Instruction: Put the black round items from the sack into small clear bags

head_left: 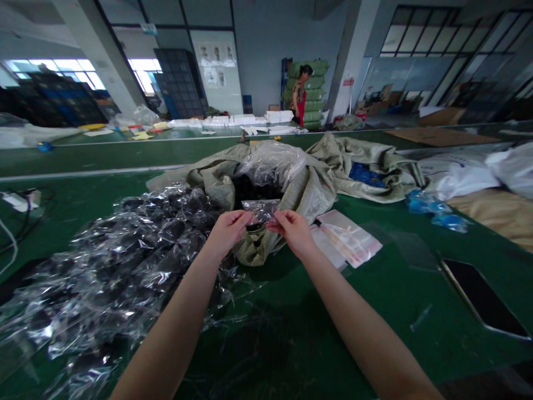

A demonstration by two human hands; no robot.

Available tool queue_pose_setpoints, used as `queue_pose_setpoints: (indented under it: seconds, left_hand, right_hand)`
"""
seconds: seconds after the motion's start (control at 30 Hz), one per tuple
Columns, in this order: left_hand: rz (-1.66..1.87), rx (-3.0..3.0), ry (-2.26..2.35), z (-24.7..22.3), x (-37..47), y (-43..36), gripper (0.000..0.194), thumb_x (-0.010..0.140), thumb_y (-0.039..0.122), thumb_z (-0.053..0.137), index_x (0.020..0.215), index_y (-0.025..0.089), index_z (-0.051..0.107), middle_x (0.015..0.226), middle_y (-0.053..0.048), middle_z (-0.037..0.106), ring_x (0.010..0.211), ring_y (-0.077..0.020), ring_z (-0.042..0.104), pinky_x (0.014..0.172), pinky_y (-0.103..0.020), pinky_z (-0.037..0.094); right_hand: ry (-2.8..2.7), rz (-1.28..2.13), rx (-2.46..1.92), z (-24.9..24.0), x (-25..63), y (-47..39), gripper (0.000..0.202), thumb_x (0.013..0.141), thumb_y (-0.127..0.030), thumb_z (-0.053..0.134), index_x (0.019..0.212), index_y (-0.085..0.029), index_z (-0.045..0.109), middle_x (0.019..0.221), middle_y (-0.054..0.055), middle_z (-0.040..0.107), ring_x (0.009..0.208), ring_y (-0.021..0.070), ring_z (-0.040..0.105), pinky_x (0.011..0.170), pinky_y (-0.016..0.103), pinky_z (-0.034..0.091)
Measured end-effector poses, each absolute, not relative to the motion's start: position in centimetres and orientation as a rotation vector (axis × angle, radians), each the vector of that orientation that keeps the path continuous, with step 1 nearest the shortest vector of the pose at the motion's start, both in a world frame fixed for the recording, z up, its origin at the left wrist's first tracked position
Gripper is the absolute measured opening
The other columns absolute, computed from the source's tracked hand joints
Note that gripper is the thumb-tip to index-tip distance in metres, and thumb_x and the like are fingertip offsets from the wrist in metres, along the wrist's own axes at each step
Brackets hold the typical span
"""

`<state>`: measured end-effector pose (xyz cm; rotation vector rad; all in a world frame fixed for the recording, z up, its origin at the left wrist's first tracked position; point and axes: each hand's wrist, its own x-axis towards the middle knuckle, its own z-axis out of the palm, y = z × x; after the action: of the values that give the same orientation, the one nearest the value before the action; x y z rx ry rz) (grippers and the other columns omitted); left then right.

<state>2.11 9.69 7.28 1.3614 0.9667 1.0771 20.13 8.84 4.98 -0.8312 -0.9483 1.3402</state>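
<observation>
Between my two hands a clear plastic bag [261, 210] is stretched out. My left hand [230, 230] pinches its left end and my right hand [293, 229] pinches its right end. Whether anything lies inside the bag I cannot tell. Right behind it, a woven sack [310, 186] gapes, with dark items and clear plastic film in its mouth. A big heap of dark items in clear bags [137, 250] spreads to the left of my hands. Beside my right forearm lies a stack of flat clear bags [350, 236].
A phone [483, 294] rests on the green table [400, 322] at the right. Another woven sack [375, 161] holds blue items, with small blue bagged items [437, 210] nearby. White sacks [462, 172] stand at far right. Cables [16, 239] lie at left. A person [300, 94] stands beyond the tables.
</observation>
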Motion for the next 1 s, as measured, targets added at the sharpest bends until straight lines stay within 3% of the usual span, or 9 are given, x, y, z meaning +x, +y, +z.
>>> queue_pose_setpoints:
  seconds: [0.13, 0.33, 0.47, 0.67, 0.77, 0.87, 1.0]
  left_hand:
    - [1.075, 1.333, 0.899, 7.3, 2.0, 9.8, 0.041, 0.073, 0.054, 0.072, 0.076, 0.014, 0.06, 0.044, 0.01, 0.03, 0.037, -0.0031, 0.022, 0.037, -0.018, 0.014]
    - [1.053, 1.371, 1.052, 8.0, 2.2, 9.3, 0.05, 0.074, 0.062, 0.066, 0.079, 0.012, 0.065, 0.054, 0.004, 0.047, 0.039, -0.003, 0.025, 0.037, -0.019, 0.014]
    - [1.064, 1.482, 1.148, 8.1, 2.2, 9.2, 0.041, 0.07, 0.052, 0.074, 0.073, 0.012, 0.064, 0.051, 0.006, 0.042, 0.042, -0.0034, 0.028, 0.04, -0.018, 0.016]
    - [1.068, 1.45, 1.012, 8.0, 1.9, 9.1, 0.037, 0.073, 0.05, 0.072, 0.073, 0.014, 0.062, 0.049, 0.008, 0.036, 0.041, -0.0039, 0.025, 0.041, -0.02, 0.014]
    - [1.016, 1.519, 1.048, 9.0, 0.8, 8.9, 0.039, 0.075, 0.052, 0.069, 0.079, 0.013, 0.068, 0.051, 0.006, 0.044, 0.042, -0.0049, 0.027, 0.042, -0.021, 0.017]
    - [1.113, 1.607, 1.266, 11.0, -2.4, 8.9, 0.037, 0.077, 0.049, 0.066, 0.081, 0.013, 0.07, 0.066, -0.001, 0.062, 0.049, -0.0077, 0.04, 0.047, -0.022, 0.029]
    - [1.266, 1.813, 2.058, 13.9, -9.1, 9.3, 0.032, 0.082, 0.045, 0.063, 0.082, 0.014, 0.068, 0.075, -0.005, 0.065, 0.067, -0.0156, 0.055, 0.066, -0.027, 0.043]
  right_hand:
    - [-1.001, 1.264, -0.831, 4.9, 20.0, 8.7, 0.039, 0.068, -0.055, 0.076, 0.074, -0.019, 0.06, 0.07, -0.002, 0.068, 0.065, 0.0133, 0.067, 0.073, 0.03, 0.06]
    - [-1.067, 1.15, -0.893, 4.8, 19.7, 8.8, 0.039, 0.07, -0.058, 0.072, 0.076, -0.021, 0.058, 0.07, -0.002, 0.067, 0.066, 0.0163, 0.067, 0.074, 0.035, 0.06]
    - [-1.135, 1.104, -0.902, 4.6, 19.7, 8.8, 0.038, 0.074, -0.058, 0.069, 0.078, -0.022, 0.057, 0.071, -0.001, 0.067, 0.066, 0.0169, 0.067, 0.074, 0.036, 0.06]
    - [-1.165, 1.133, -0.836, 4.8, 19.5, 8.5, 0.039, 0.074, -0.06, 0.068, 0.079, -0.023, 0.057, 0.071, -0.001, 0.066, 0.066, 0.0185, 0.067, 0.071, 0.037, 0.06]
    - [-1.187, 1.17, -0.843, 5.0, 19.2, 8.3, 0.039, 0.075, -0.06, 0.067, 0.08, -0.022, 0.059, 0.074, 0.001, 0.069, 0.071, 0.0193, 0.069, 0.075, 0.037, 0.06]
    - [-1.237, 1.157, -0.88, 5.3, 19.4, 8.3, 0.038, 0.079, -0.058, 0.063, 0.088, -0.021, 0.063, 0.082, 0.003, 0.071, 0.076, 0.019, 0.07, 0.072, 0.035, 0.059]
    - [-1.353, 0.946, -1.041, 6.1, 21.6, 9.0, 0.031, 0.081, -0.048, 0.061, 0.096, -0.02, 0.063, 0.088, 0.005, 0.072, 0.078, 0.019, 0.068, 0.067, 0.033, 0.056]
